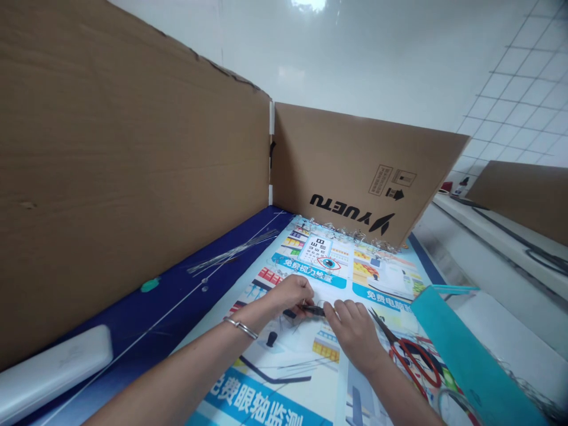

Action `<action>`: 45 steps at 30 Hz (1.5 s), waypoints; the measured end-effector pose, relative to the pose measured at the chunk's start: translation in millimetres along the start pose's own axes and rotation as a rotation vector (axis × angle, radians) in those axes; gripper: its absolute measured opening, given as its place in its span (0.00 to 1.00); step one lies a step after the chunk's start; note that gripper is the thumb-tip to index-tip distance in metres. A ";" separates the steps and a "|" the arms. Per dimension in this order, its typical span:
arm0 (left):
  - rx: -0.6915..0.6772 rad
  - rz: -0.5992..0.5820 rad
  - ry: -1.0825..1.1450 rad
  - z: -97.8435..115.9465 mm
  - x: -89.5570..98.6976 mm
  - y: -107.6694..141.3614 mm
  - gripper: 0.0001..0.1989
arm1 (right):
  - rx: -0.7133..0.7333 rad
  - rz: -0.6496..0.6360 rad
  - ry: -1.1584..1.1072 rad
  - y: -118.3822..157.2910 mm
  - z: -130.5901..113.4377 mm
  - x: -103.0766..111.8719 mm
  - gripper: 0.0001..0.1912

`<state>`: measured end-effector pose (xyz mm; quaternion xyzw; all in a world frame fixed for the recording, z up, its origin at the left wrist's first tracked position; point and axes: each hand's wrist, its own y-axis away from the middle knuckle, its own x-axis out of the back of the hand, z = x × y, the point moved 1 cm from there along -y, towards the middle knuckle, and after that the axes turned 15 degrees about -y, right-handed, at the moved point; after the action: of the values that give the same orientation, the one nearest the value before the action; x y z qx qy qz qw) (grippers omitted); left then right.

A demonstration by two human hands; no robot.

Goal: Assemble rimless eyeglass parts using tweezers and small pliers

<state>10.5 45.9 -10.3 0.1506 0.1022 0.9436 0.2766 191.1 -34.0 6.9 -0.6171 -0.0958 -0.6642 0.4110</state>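
Where the two hands meet over the printed poster mat (381,284), the left hand (290,296) and right hand (352,331) hold their fingers closed on a small black part (314,310) between them; red-handled scissors (415,362) lie just right of the right fingers, untouched.

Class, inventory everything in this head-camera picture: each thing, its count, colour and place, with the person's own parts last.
cardboard panels: three, brown, standing at left, back and far right
printed poster: one, blue and white, under the hands
blue sheet: one, left of the poster
metal rods: several, silver, on the blue sheet
white bar: one, white, lower left
scissors: one, red-handled, right of the hands
teal board: one, teal, lower right
black piece: one, black, between the hands
bracelet: one, silver, left wrist
left hand: one, at the black piece
right hand: one, at the black piece
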 end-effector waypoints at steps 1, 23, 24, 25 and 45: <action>-0.007 0.011 -0.004 0.0 0.0 -0.1 0.06 | -0.008 0.000 -0.004 0.2 -0.4 -0.6 0.16; -0.229 0.085 -0.269 18.3 3.2 11.3 0.12 | -0.402 -0.101 -0.323 1.9 -11.8 -14.6 0.11; -0.236 0.080 -0.276 18.5 3.4 11.5 0.12 | -0.416 -0.111 -0.345 1.5 -11.5 -14.1 0.11; -0.247 0.077 -0.281 18.7 3.6 11.7 0.11 | -0.429 -0.119 -0.363 1.2 -11.2 -13.4 0.11; -0.189 0.221 -0.332 3.8 7.8 -2.7 0.11 | -0.460 0.039 -0.491 4.8 -6.4 -14.7 0.12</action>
<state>6.8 52.8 -5.7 0.2876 -0.0505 0.9358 0.1976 188.1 -34.9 -9.5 -0.8368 -0.0279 -0.4922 0.2382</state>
